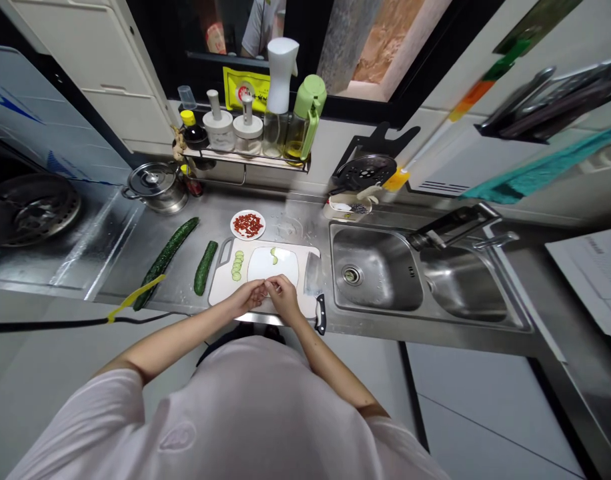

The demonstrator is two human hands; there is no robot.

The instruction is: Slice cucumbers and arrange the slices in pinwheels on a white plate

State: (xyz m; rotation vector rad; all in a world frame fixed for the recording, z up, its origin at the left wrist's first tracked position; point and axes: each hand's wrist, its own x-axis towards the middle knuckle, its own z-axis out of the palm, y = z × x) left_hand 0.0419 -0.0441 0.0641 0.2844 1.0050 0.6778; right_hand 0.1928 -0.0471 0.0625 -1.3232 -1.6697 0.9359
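My left hand [249,295] and my right hand [283,296] meet over the near edge of a white plate [259,265]. Their fingertips are pinched together, and whatever lies between them is too small to make out. Two or so curved cucumber slices [274,256] rest at the plate's far side. Under the plate is a pale cutting board [220,287], with a row of cucumber slices [237,265] on its left part. At the board's right edge lies a kitchen knife [320,313] with a black handle, close to my right hand.
Left of the board lie a cut cucumber [205,268] and a long whole cucumber [168,260]. Behind it stands a small plate of red bits [248,225]. A lidded pot [157,187] is at the back left, a double sink [375,267] to the right, and a bottle shelf [250,158] above.
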